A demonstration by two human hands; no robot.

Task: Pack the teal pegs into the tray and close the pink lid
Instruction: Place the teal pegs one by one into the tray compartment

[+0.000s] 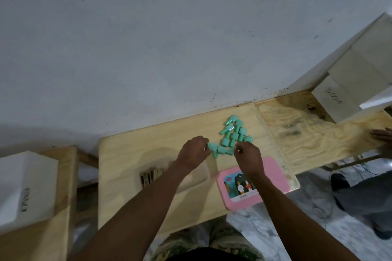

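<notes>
Clearly the packing is at its start, with the gathering step in hand. At the far left a white box [27, 184] sits on a lower wooden stand. On the counter [131, 154] a row of dark strips [151, 176] lies just left of the pale, see-through tray [202, 177], which the left forearm partly covers. No peg shows in the part of the tray that can be seen.

The left hand [194, 150] reaches past the tray with its fingers curled at the near-left edge of the pile. It touches the closest peg, but the blur hides whether it has a real grip.

The teal pegs [233, 135] lie in a loose, roughly triangular heap near the back of the counter, tumbled on their sides and touching one another.

The right hand [247, 154] meets the heap's near-right edge, also curled. Thumb and finger look drawn together, though I cannot tell whether a peg sits between them.

Beneath that forearm, just beside the tray, the pink lid [275, 176] lies flat with a picture card on it. I cannot tell whether it is hinged to the tray.

Farther right stands a lettered carton [331, 99], and another person's hand [381, 134] rests at the counter's edge.

Next, I judge, each hand needs a sure pinch on a peg or two and then a short carry back to the tray. The lid should wait until the heap is gone.
</notes>
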